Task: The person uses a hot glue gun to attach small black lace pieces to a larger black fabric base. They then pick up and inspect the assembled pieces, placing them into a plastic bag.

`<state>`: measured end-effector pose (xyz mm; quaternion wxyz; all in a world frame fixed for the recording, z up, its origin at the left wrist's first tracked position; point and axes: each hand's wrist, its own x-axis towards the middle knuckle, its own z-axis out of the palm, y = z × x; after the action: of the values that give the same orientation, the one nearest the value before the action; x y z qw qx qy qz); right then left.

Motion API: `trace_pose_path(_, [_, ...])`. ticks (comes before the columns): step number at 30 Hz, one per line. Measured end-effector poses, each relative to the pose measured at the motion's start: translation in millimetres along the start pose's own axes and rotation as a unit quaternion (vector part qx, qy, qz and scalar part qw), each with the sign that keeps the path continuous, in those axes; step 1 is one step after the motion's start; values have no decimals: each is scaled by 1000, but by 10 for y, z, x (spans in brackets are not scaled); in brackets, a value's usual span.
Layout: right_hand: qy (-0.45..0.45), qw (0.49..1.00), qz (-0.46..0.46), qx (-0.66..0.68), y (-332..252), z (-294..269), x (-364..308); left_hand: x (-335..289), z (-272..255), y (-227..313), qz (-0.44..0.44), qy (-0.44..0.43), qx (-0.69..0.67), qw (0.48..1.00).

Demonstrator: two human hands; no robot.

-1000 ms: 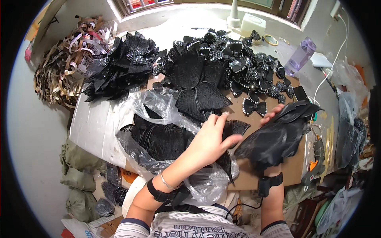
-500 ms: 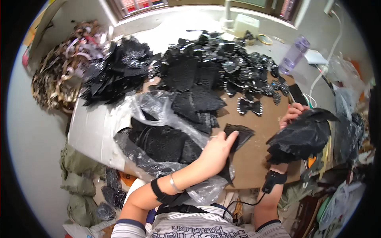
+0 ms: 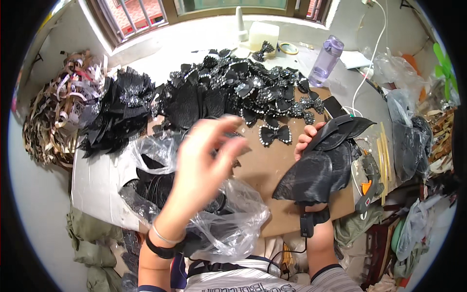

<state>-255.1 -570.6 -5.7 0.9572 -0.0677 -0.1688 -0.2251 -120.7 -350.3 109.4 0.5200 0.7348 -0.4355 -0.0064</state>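
My left hand (image 3: 206,155), blurred by motion, is raised over the left middle of the table with thumb and fingers apart; I see nothing held in it. Below it lies a clear plastic bag (image 3: 241,211) with stacked black fabric pieces (image 3: 158,187) inside. My right hand (image 3: 306,140) grips a bunch of black leaf-shaped fabric pieces (image 3: 318,170), whose layers hide most of the palm. Just beyond, on the brown board (image 3: 265,170), sits a black bow (image 3: 275,135) edged with shiny stones. Behind my left hand are flat black fabric pieces (image 3: 185,107).
A heap of sparkling black bows (image 3: 258,85) covers the table's far middle. More black fabric (image 3: 116,109) and a ribbon pile (image 3: 58,114) are at left. A purple bottle (image 3: 325,63), a phone (image 3: 334,107), a glue gun (image 3: 369,180) and glue sticks (image 3: 383,160) stand or lie at right.
My left hand has lifted and moved left, away from the black mesh piece it was touching. My right hand still holds the bunch, now turned differently. The whole view has shifted.
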Motion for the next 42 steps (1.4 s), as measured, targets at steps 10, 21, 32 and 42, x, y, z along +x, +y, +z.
trace_pose_path(10, [69, 972, -62, -216, 209, 58, -120, -60, 867, 73, -203, -133, -262, 934])
trace_pose_path(21, [35, 988, 15, -152, 157, -299, -81, 248, -57, -812, -50, 179, 203, 961])
trace_pose_path(32, [211, 924, 34, -318, 290, -218, -280, -121, 381, 196, -149, -153, -182, 960])
trace_pose_path(42, [182, 945, 79, -261, 191, -207, -123, -51, 387, -30, -200, -61, -281, 937])
